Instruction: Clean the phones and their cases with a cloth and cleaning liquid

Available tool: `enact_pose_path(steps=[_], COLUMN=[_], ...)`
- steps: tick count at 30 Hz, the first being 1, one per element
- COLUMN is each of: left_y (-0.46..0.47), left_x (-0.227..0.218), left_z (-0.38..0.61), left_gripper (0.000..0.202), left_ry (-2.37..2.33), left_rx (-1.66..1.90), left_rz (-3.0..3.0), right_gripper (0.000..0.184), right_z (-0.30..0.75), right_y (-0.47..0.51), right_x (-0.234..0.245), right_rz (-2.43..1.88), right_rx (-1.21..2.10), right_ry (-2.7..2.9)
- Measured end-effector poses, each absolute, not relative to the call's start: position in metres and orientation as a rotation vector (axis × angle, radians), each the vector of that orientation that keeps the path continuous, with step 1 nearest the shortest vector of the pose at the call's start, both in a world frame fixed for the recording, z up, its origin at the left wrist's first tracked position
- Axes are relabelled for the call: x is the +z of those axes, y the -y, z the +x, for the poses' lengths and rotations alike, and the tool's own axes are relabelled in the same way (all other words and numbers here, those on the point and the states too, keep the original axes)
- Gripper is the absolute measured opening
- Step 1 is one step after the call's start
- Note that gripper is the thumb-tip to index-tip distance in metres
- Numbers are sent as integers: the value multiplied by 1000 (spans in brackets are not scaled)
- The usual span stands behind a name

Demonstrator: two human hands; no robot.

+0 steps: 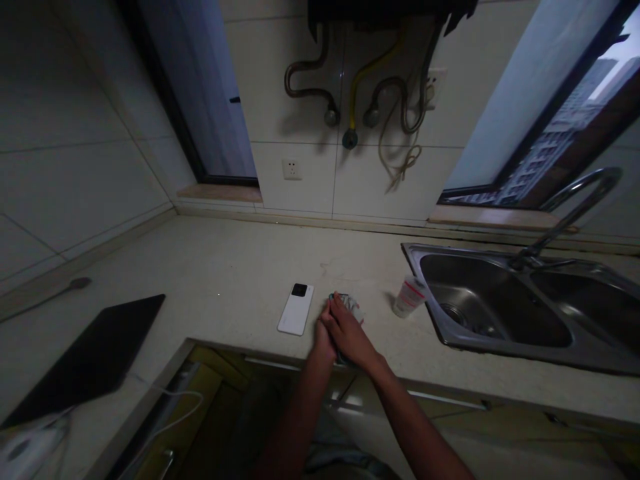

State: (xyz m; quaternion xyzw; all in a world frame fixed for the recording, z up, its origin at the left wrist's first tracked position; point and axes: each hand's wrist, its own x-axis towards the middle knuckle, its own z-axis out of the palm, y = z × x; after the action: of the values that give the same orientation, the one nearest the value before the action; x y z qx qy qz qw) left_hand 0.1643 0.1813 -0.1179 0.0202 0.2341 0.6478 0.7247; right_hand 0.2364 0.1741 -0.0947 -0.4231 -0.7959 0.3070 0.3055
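Observation:
My left hand [325, 335] and my right hand [350, 335] are pressed together near the front edge of the counter [240, 267]. The right hand lies across the left, fingers closed together. From under the right hand's fingers sticks out a crumpled, pale grey-white thing [354, 308], perhaps cloth or thin plastic. A dark edge shows beneath the hands; its kind is hidden. Just left of my hands a white smartphone [295, 313] lies back side up, its black camera block at the far end. To the right stands a clear plastic cup [409, 297] with red print, next to the sink.
A double steel sink [435, 327] with a tall curved faucet [575, 207] is on the right. On the left lie a black flat panel [95, 360] and a white cable [175, 393]. Pipes [305, 67] and a tied cord [400, 170] hang from a wall unit.

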Motion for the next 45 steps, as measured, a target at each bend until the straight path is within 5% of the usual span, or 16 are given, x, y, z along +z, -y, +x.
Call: enact_pose_path(steps=[10,28,38,45], left_y=[-178,-175,-172,-172], left_x=[-114,-110,-112,-112], left_z=[166,166,166,164], left_gripper=[27,38,50,48], left_ry=[-532,-538,-543,-524], left_rx=[1429,1389,1377,1381], left_rz=[-88,9,-63,-15], right_gripper=[37,25,29,23], right_z=[268,246,296,317], right_y=[-176,-161,-123,-135], right_x=[-71,-59,-55,-40], right_rz=[-1276,-1403,-891,-849], right_rx=[431,507,702,508], right_ry=[2324,2267,2499,2811])
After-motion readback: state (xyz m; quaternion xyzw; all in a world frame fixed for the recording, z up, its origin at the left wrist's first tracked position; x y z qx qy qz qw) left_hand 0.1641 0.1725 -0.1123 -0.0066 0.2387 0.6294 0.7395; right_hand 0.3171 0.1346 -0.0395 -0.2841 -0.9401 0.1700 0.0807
